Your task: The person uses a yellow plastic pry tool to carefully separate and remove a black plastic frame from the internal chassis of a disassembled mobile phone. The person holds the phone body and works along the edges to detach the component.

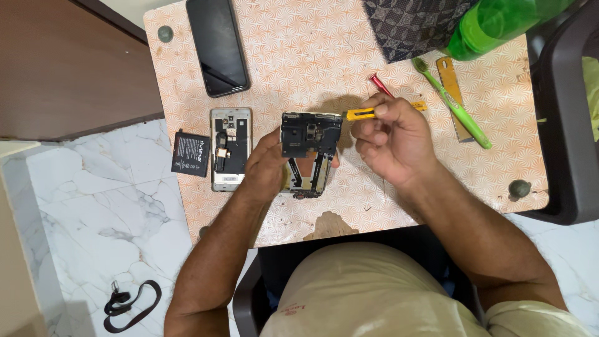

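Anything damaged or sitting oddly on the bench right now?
The patterned table cover is torn at the near edge, below the opened phone. The battery overhangs the table's left edge. Nothing has spilled.

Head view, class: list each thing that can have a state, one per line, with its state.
Opened phone: back off, held by left hand.
Yellow tool: held in right hand.
Second phone body: open, flat.
Battery: out, overhanging table edge.
Black phone: screen dark.
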